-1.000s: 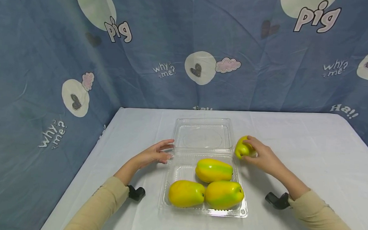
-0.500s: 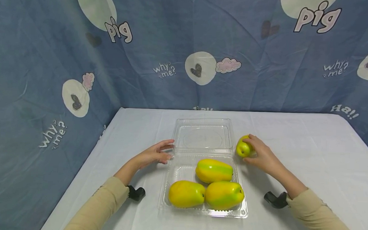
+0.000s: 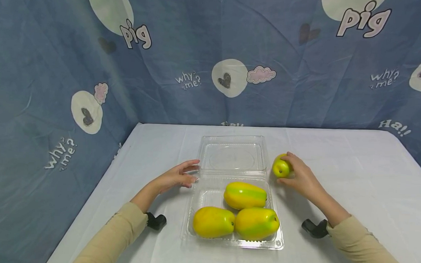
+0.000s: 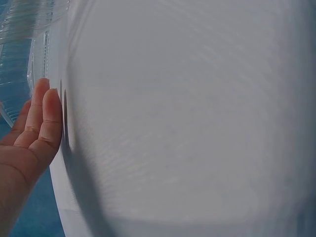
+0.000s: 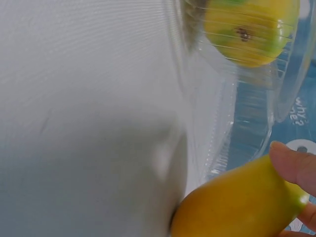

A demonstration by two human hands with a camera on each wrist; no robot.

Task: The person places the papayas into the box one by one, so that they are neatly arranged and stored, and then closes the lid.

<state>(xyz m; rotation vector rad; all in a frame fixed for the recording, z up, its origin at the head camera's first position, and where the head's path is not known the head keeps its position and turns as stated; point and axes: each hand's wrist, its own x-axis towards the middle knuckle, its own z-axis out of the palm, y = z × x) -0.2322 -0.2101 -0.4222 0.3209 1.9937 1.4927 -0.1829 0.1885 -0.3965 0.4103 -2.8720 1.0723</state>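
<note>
My right hand [image 3: 302, 176] grips a yellow-green papaya [image 3: 282, 166] between thumb and fingers, just right of the clear plastic clamshell box [image 3: 207, 195]. In the right wrist view the papaya [image 5: 237, 202] tilts, its lower end right at the white cloth and the thumb [image 5: 296, 165] across its upper end. Three more papayas lie in the box's base: one [image 3: 245, 195] at the back, one [image 3: 213, 222] at the front left and one [image 3: 257, 223] at the front right. At the box's left edge, my left hand [image 3: 173, 177] rests with relaxed fingers [image 4: 49, 118], holding nothing.
The box's lid [image 3: 232, 154] lies flipped back behind its base. A white cloth [image 3: 343, 168] covers the table. Blue printed curtain [image 3: 186, 40] hangs behind and at the left. Black camera mounts [image 3: 156, 221] jut from both wrists.
My right hand has shifted slightly right and away from me, and the papaya in it has turned so its tip faces me more. The left hand and the box have kept still.
</note>
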